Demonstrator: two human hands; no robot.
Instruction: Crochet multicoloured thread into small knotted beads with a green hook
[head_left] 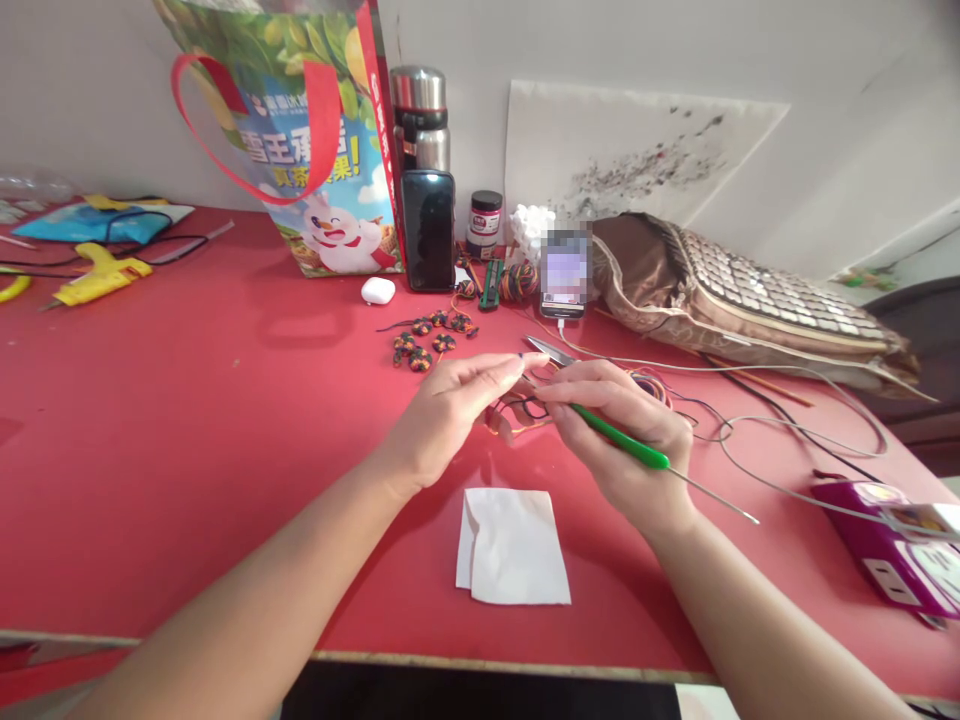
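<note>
My left hand [450,415] hovers over the red table [187,420], thumb and forefinger pinched on a thin multicoloured yarn [517,415]. My right hand [622,430] is closed around a green-handled crochet hook [626,447], whose metal end sticks out to the right. Both hands meet over a small orange, red and black crocheted piece. Several small finished crocheted rounds [427,338] lie just beyond the hands. A pair of scissors [551,350] rests behind my right hand.
A folded white paper [514,545] lies near the table's front edge. At the back stand a printed shopping bag [315,130], a thermos [420,115], two phones [427,230], a small jar [485,222], and a sequinned pouch [735,300]. A yellow glue gun [101,275] lies far left; a purple power strip [892,550] and cables at right.
</note>
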